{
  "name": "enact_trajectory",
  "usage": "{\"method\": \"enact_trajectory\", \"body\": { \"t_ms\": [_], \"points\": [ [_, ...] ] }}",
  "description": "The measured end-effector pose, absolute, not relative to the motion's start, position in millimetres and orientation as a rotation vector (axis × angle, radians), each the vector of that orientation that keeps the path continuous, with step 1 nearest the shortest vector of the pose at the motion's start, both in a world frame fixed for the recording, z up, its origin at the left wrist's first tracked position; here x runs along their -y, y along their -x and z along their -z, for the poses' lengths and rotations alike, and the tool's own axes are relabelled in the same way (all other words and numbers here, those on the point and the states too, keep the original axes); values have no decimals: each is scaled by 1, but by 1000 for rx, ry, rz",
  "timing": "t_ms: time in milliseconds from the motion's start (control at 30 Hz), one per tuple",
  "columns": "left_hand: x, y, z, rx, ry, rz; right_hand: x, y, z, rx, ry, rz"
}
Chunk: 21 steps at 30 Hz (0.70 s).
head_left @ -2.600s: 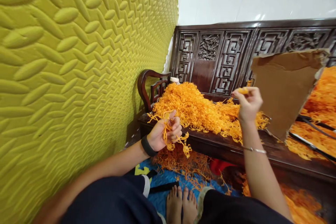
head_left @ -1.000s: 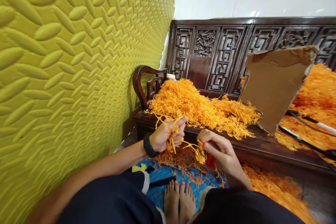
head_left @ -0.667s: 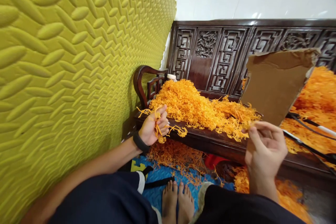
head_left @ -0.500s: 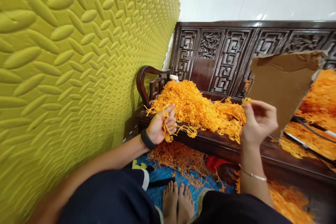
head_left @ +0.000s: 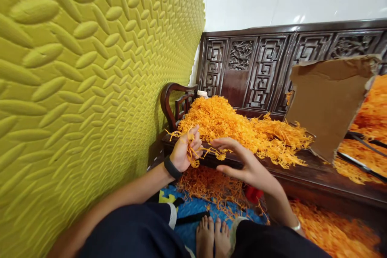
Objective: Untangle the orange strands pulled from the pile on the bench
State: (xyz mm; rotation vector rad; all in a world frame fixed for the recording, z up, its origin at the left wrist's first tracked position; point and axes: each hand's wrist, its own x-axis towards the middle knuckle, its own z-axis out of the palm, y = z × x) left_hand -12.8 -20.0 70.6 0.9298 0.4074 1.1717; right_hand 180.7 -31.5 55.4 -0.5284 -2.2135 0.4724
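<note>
My left hand (head_left: 185, 151), with a black band on its wrist, is closed round a small bunch of orange strands (head_left: 193, 152) that trail out to the right. My right hand (head_left: 242, 164) is just beside it with thumb and fingers spread apart, fingertips close to the hanging end of that bunch and nothing held in them. Behind both hands a large heap of the same orange strands (head_left: 236, 127) lies on the seat of a dark carved wooden bench (head_left: 317, 179).
A textured yellow-green wall (head_left: 90, 88) fills the left. A brown cardboard sheet (head_left: 328, 102) leans on the bench back, with more orange strands (head_left: 370, 105) beyond it. Loose strands (head_left: 211, 185) cover a blue mat (head_left: 187, 225) by my bare feet (head_left: 213, 238).
My right hand came down from in front of the cardboard, where it pinched a strand, and moved left to the bunch in my left hand; it is now open.
</note>
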Motion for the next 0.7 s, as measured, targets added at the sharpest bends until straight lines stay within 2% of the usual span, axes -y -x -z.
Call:
{"method": "enact_trajectory", "body": {
  "t_ms": [133, 267, 533, 700],
  "points": [
    [21, 12, -71, -396, -940, -1163, 62, -165, -55, 2097, 514, 8],
    [23, 12, -71, -398, -963, -1140, 58, -168, -50, 1974, 500, 188],
    [25, 6, -61, -369, -1078, -887, 61, -180, -34, 1791, 587, -119],
    [31, -6, -63, -297, -1106, -829, 60, -180, -28, 1552, 552, -136]
  ]
}}
